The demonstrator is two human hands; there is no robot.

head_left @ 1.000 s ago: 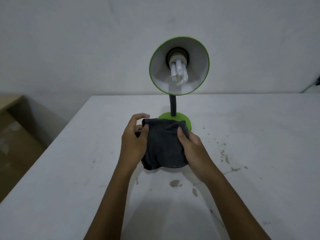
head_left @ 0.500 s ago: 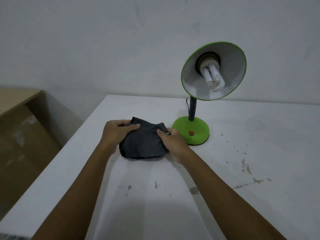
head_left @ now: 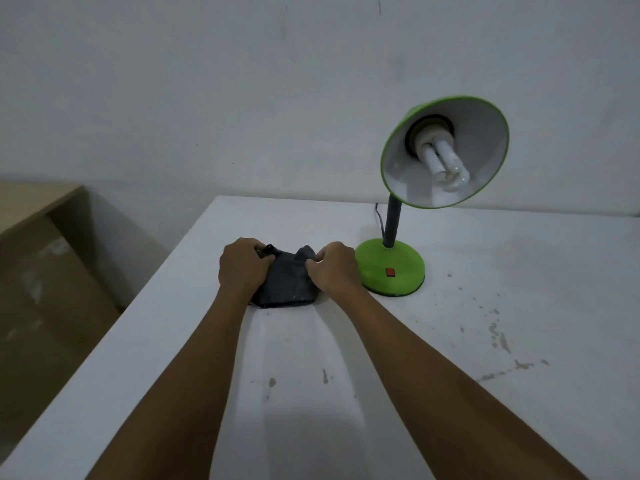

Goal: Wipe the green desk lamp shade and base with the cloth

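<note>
A dark grey cloth (head_left: 285, 282) lies bunched on the white table (head_left: 485, 341). My left hand (head_left: 242, 268) grips its left edge and my right hand (head_left: 334, 270) grips its right edge. Just to the right stands the green desk lamp. Its round green base (head_left: 391, 268) carries a red switch, and a dark neck (head_left: 393, 221) rises from it. The shade (head_left: 481, 129), green outside and white inside, tilts toward me with a white bulb (head_left: 445, 162) showing. My right hand is close beside the base, not touching it.
The table's left edge drops to a brown cardboard box (head_left: 45, 289) on the floor. A thin black cord (head_left: 380, 220) runs behind the lamp toward the grey wall. Paint chips and stains mark the table on the right.
The cloth went from held up in front of the lamp base down onto the table, left of the base. Both hands now pinch its far edge. My view shifted left.
</note>
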